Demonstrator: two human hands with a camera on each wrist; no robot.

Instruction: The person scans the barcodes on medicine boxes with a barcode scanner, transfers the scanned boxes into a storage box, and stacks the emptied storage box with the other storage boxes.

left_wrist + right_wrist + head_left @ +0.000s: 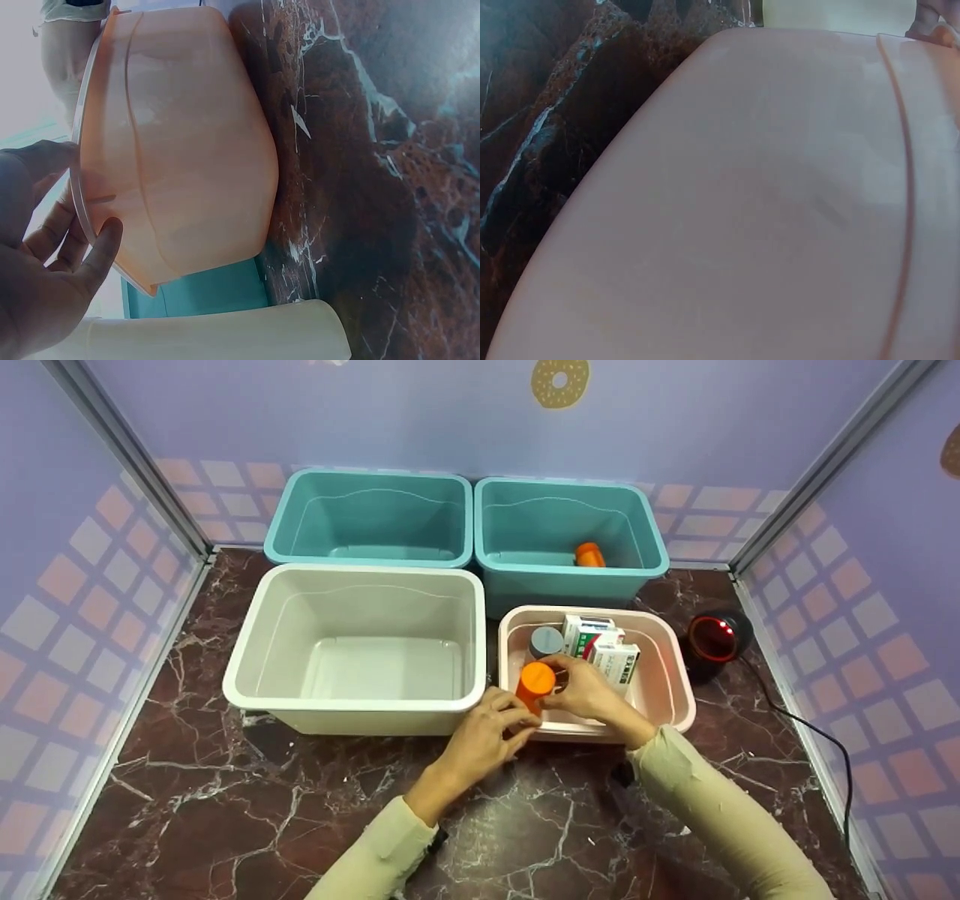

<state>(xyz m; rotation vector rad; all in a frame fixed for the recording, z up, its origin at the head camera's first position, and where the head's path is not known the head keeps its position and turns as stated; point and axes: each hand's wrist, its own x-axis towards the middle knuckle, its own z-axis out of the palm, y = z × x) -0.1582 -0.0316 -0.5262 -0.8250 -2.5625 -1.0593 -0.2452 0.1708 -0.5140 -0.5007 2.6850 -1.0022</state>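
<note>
An orange bottle (536,681) with an orange cap stands slightly tilted at the near left of the pink bin (664,690). My right hand (589,690) pinches it between thumb and fingers from the right. Close by on the left, my left hand (487,731) has loosely bent fingers at the bin's near rim, beside the bottle. In the left wrist view, the left fingers (101,251) lie about that rim; the bottle is hidden there. A grey-capped bottle (546,642) and several medicine boxes (616,664) are behind in the bin. The right wrist view shows mostly the bin wall (742,202).
A white bin (352,705) stands left of the pink one. Behind are two teal bins, the left one (367,561) and the right one (566,585), which holds another orange bottle (590,555). A black scanner (712,641) with red lights and a cable stands at the right.
</note>
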